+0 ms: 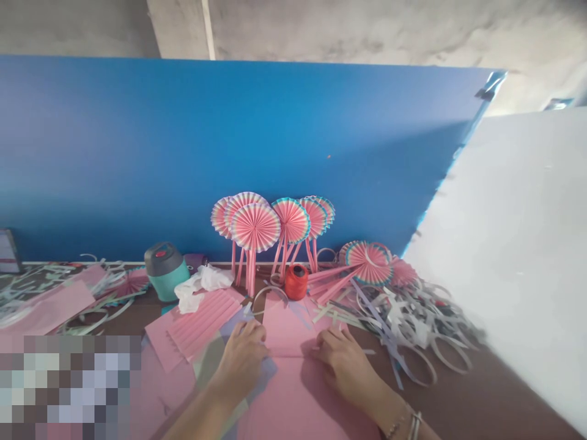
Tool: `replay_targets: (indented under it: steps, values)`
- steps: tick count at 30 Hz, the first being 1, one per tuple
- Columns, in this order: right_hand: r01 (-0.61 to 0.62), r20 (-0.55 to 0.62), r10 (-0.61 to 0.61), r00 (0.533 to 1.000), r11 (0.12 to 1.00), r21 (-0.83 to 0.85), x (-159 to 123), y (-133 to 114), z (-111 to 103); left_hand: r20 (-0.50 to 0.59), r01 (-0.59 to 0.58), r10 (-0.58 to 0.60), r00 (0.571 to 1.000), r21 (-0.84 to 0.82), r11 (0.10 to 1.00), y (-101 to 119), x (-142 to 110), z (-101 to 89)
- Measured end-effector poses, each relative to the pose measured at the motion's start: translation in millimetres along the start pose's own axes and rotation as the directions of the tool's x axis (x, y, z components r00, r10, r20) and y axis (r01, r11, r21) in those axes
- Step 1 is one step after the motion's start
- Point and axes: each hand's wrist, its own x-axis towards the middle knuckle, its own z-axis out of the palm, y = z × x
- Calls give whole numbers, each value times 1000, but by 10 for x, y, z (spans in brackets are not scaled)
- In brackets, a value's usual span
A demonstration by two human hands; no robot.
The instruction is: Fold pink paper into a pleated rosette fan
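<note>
A pink paper sheet [302, 400] lies in front of me, with a fold line running across it between my hands. At its left edge my left hand [246, 351] has its fingers curled and closed on the paper. My right hand [339, 360] grips the right edge the same way, with bracelets at its wrist. The fingertips of both hands are partly hidden. Beyond the fold, more pink paper [279, 318] stretches toward a spool of red thread [296, 282]. A pleated pink sheet [206, 324] rests to the left of my left hand.
Several round pleated paper fans [255, 227] lean upright against the blue partition [275, 134]. More fans [369, 264] lie at right, near a heap of paper strips [417, 324]. A teal container [167, 275] and crumpled white tissue [202, 284] stand left. Further strips [27, 284] cover the far left.
</note>
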Motion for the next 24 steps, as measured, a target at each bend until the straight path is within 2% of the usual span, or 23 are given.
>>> replay_targets:
  steps: [6, 10, 13, 16, 18, 20, 22, 24]
  values:
    - [34, -19, -34, 999, 999, -12, -1, 15, 30, -93, 18, -19, 995, -11, 1000, -4, 19, -35]
    - [55, -93, -53, 994, 998, 14, 5, 19, 19, -197, 161, -169, 966, -55, 985, -15, 5, -128]
    - [80, -195, -53, 979, 988, 132, 26, 16, 9, -247, 251, -291, 924, -182, 951, -12, -14, -174]
    - [118, -334, -7, 942, 942, 315, 41, -14, 13, -264, 262, -371, 890, -368, 892, 39, -22, -167]
    - [145, -390, 35, 920, 894, 424, 37, -49, 22, -199, 266, -420, 885, -525, 809, 92, -18, -154]
    - [186, -431, 47, 901, 856, 482, 26, -87, 33, -80, 306, -459, 885, -644, 702, 150, -10, -153]
    - [254, -468, 0, 884, 840, 480, 13, -119, 39, 29, 344, -461, 887, -707, 618, 208, -3, -166]
    - [323, -489, -81, 868, 842, 433, 2, -141, 36, 93, 353, -460, 883, -777, 521, 266, -5, -188]
